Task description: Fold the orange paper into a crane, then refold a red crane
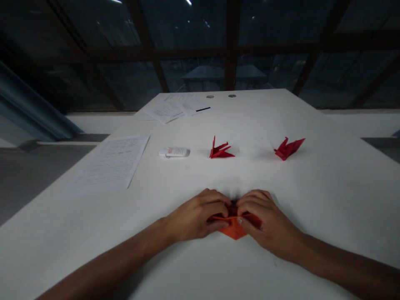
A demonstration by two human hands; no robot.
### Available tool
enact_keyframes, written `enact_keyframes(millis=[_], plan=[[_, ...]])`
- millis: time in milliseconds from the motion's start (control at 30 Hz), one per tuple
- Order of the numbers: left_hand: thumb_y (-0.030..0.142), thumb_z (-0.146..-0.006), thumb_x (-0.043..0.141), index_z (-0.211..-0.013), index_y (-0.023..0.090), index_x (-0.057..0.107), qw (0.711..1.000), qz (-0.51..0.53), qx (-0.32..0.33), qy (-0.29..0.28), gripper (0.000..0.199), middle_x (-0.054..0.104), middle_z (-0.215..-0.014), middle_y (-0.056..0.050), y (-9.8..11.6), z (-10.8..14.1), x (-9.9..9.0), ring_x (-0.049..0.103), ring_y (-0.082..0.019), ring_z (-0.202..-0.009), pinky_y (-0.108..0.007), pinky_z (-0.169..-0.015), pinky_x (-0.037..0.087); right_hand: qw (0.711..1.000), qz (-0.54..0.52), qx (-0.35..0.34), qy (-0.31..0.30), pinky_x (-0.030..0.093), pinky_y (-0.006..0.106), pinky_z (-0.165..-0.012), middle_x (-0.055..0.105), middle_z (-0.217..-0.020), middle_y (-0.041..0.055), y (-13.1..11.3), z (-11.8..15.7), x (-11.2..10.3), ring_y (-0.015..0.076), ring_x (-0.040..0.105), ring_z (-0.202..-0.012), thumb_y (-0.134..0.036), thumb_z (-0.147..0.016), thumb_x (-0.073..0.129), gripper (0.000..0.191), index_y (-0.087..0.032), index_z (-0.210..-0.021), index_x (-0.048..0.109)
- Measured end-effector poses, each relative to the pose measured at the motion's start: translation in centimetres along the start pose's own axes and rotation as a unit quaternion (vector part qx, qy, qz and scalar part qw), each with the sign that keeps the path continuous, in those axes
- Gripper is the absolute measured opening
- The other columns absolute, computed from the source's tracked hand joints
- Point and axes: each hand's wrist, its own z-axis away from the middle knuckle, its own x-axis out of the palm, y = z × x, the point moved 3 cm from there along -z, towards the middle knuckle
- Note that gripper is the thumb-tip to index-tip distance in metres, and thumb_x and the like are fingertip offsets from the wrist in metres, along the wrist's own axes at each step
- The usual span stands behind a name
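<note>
A partly folded sheet of orange origami paper (236, 230) lies at the near middle of the table, its lower corner pointing towards me. My left hand (203, 214) is closed on its left side, thumb below and fingers curled over the upper edge. On the right side, my right hand (261, 218) pinches the same paper, thumb near the middle of the fold. Both hands cover much of the sheet, so its full shape is hidden. Beyond them stand two folded red paper cranes, one straight ahead (221, 150) and another farther right (289, 148).
The white table (328, 187) stretches away towards dark windows (193, 25). A white remote-like device (174, 152) lies left of the nearer crane. Written sheets (109, 162) rest at the left, with more papers (170, 107) behind. Two round discs (231, 96) sit by the far edge.
</note>
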Motion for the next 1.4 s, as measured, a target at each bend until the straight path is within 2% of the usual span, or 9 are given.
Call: enact_keyframes(millis=[300, 433, 533, 633, 900, 967, 1067, 1200, 1400], plan=[[0.030, -0.089, 0.075, -0.119, 0.023, 0.057, 0.998, 0.015, -0.064, 0.016, 0.035, 0.068, -0.122, -0.009, -0.3, 0.2, -0.2, 0.061, -0.025, -0.115, -0.043, -0.104, 0.045, 0.999, -0.035, 0.008, 0.012, 0.040, 0.043, -0.094, 0.071, -0.097, -0.0008, 0.4, 0.1, 0.1, 0.0211, 0.061, -0.099, -0.006, -0.087, 0.063, 0.020, -0.025, -0.092, 0.062], [0.033, -0.078, 0.085, -0.131, 0.026, 0.051, 0.979, 0.101, -0.134, 0.113, 0.064, 0.060, -0.126, -0.010, -0.4, 0.4, -0.9, 0.058, -0.024, -0.111, -0.041, -0.099, 0.047, 0.986, -0.122, 0.105, 0.034, 0.044, 0.041, -0.090, 0.069, -0.097, 0.0003, 1.3, 0.1, -0.1, 0.0213, 0.062, -0.095, -0.013, -0.089, 0.061, 0.013, -0.025, -0.090, 0.060], [0.038, -0.079, 0.084, -0.135, 0.028, 0.047, 0.929, 0.216, -0.175, 0.245, 0.068, 0.053, -0.132, -0.009, -0.8, 0.5, -1.7, 0.055, -0.022, -0.111, -0.035, -0.093, 0.046, 0.956, -0.234, 0.174, 0.039, 0.047, 0.036, -0.083, 0.065, -0.096, 0.0005, 1.9, 0.0, -0.2, 0.0197, 0.061, -0.090, -0.021, -0.093, 0.060, 0.006, -0.025, -0.090, 0.058], [0.041, -0.090, 0.072, -0.125, 0.028, 0.052, 0.839, 0.353, -0.225, 0.348, 0.042, 0.054, -0.126, -0.005, -1.4, 0.6, -1.9, 0.054, -0.018, -0.105, -0.030, -0.087, 0.045, 0.931, -0.307, 0.191, 0.051, 0.046, 0.031, -0.078, 0.061, -0.093, -0.0009, 2.3, -0.2, -0.3, 0.0177, 0.058, -0.086, -0.028, -0.096, 0.061, 0.008, -0.025, -0.091, 0.056], [0.051, -0.094, 0.064, -0.078, 0.019, 0.051, 0.718, 0.460, -0.357, 0.381, 0.039, 0.043, -0.071, 0.004, 0.1, 0.9, 0.8, 0.040, -0.010, -0.063, -0.025, -0.061, 0.038, 0.939, -0.266, 0.123, 0.180, 0.043, 0.034, -0.095, 0.057, -0.120, 0.0030, 2.4, -0.4, -1.2, 0.0200, 0.056, -0.114, -0.029, -0.099, 0.059, 0.006, -0.026, -0.094, 0.057], [0.056, -0.097, 0.056, -0.073, 0.018, 0.051, 0.728, 0.500, -0.360, 0.300, 0.045, 0.045, -0.068, 0.003, 1.0, 0.4, 1.5, 0.042, -0.011, -0.061, -0.026, -0.061, 0.040, 0.953, -0.210, 0.094, 0.198, 0.042, 0.035, -0.100, 0.055, -0.119, 0.0036, 2.0, -0.3, -1.4, 0.0204, 0.054, -0.117, -0.027, -0.099, 0.059, 0.005, -0.026, -0.094, 0.058], [0.046, -0.094, 0.066, -0.090, 0.016, 0.066, 0.815, 0.473, -0.280, 0.185, 0.030, 0.065, -0.090, -0.005, 2.8, -0.8, 1.7, 0.060, -0.018, -0.089, -0.031, -0.084, 0.049, 0.967, -0.169, 0.061, 0.183, 0.045, 0.034, -0.094, 0.057, -0.112, 0.0032, 1.3, -0.1, -1.3, 0.0196, 0.057, -0.109, -0.023, -0.098, 0.059, 0.005, -0.027, -0.095, 0.059], [0.035, -0.095, 0.068, -0.114, 0.018, 0.068, 0.852, 0.445, -0.227, 0.158, 0.025, 0.068, -0.120, -0.009, 3.8, -1.3, 2.1, 0.062, -0.023, -0.111, -0.040, -0.104, 0.047, 0.979, -0.126, 0.027, 0.159, 0.048, 0.035, -0.088, 0.061, -0.105, 0.0025, 0.3, 0.2, -0.9, 0.0196, 0.059, -0.102, -0.018, -0.097, 0.060, 0.010, -0.027, -0.097, 0.059], [0.034, -0.092, 0.072, -0.121, 0.020, 0.064, 0.886, 0.360, -0.229, 0.180, 0.033, 0.067, -0.120, -0.009, 3.2, -0.7, 2.7, 0.063, -0.024, -0.106, -0.041, -0.098, 0.051, 0.989, -0.048, -0.021, 0.141, 0.048, 0.042, -0.090, 0.067, -0.099, 0.0016, -0.5, 0.3, -0.6, 0.0216, 0.062, -0.099, -0.012, -0.095, 0.060, 0.015, -0.027, -0.098, 0.058]])
